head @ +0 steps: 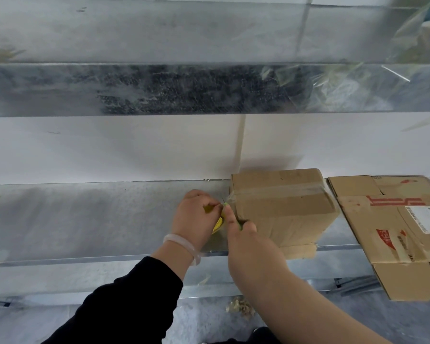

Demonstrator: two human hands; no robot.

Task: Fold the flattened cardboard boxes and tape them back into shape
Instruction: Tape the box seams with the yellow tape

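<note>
Now my left hand (196,214) grips the tape roll (217,223), right hand (248,244) pinching perhaps a cutter (239,225); the light, stiff box (283,209) wants bracing at its corner.

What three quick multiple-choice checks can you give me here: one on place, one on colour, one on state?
1. Where does the flattened cardboard lie relative to the folded box? A) left of it B) right of it C) on top of it
2. Colour of the print on the flattened cardboard? A) blue B) green C) red
3. The box's top is: A) closed with clear tape B) open C) torn off

B: it lies beside the box at the shelf's right end.
C: red marks show near its white label.
A: a clear strip crosses the top.
</note>
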